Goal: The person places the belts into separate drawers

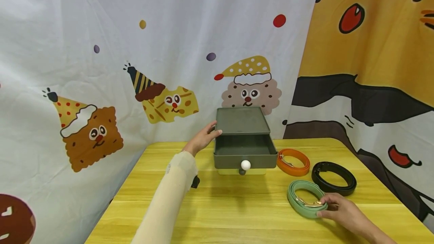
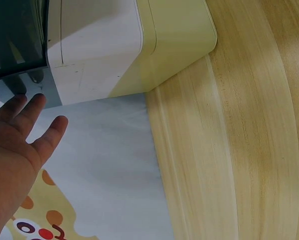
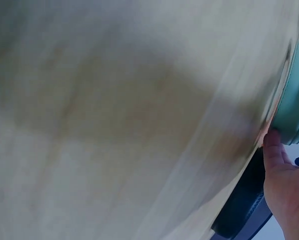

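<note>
A grey-topped box with a pulled-out drawer stands at the back of the table. Its drawer has a white round knob and shows no contents. My left hand rests at the box's left top edge with spread fingers; in the left wrist view, fingertips lie against its dark side. On the right, my right hand pinches the near right edge of a coiled green belt with a gold buckle. The right wrist view catches only part of that green belt, thumb and fingers around its edge.
Right of the box lies a coiled orange belt, and a coiled black belt sits just beyond the green one. A small black object shows beside my left sleeve. A cartoon-printed curtain hangs behind the wooden table.
</note>
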Demonstrator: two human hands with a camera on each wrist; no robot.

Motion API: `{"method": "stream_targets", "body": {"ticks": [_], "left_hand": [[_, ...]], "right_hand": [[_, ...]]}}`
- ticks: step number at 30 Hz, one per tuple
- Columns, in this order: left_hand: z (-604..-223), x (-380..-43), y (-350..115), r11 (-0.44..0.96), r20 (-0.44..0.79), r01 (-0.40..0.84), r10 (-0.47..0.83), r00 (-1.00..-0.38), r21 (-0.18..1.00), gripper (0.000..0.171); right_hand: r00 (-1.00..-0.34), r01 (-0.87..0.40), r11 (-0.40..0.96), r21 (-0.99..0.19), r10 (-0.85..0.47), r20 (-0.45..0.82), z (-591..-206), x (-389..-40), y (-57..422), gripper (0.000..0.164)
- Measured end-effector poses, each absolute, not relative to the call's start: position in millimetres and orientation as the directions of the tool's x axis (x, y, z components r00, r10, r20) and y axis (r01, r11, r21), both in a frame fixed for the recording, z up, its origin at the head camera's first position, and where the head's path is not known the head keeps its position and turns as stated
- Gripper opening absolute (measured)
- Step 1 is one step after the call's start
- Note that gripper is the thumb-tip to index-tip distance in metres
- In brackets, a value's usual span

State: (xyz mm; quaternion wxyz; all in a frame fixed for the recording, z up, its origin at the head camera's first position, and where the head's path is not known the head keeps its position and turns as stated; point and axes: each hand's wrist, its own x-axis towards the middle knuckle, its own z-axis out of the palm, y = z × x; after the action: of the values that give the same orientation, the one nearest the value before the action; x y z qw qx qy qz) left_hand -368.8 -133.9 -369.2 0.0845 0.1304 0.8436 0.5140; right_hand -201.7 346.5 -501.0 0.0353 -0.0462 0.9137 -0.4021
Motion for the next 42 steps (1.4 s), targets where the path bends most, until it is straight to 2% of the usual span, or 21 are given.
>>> {"method": "stream_targets", "body": {"ticks": [20, 32, 42], "left_hand": [[-369, -369, -135, 0.422, 0.005, 0.149, 0.322, -0.947, 0.894, 0.075], [-366, -369, -136, 0.42, 0.002, 0.148, 0.329, -0.944, 0.895, 0.074], [-366, -368, -135, 0.424, -0.007, 0.14, 0.327, -0.945, 0.895, 0.075]], "right_hand": [[-0.983, -0.172, 0.641, -0.748, -0.155, 0.093, -475, -212, 323, 0.033], [-0.986, -0.137, 0.584, -0.8, -0.155, 0.056, -450, -220, 316, 0.037], [-0.988, -0.156, 0.664, -0.732, -0.112, 0.109, -431, -223, 315, 0.039]]}}
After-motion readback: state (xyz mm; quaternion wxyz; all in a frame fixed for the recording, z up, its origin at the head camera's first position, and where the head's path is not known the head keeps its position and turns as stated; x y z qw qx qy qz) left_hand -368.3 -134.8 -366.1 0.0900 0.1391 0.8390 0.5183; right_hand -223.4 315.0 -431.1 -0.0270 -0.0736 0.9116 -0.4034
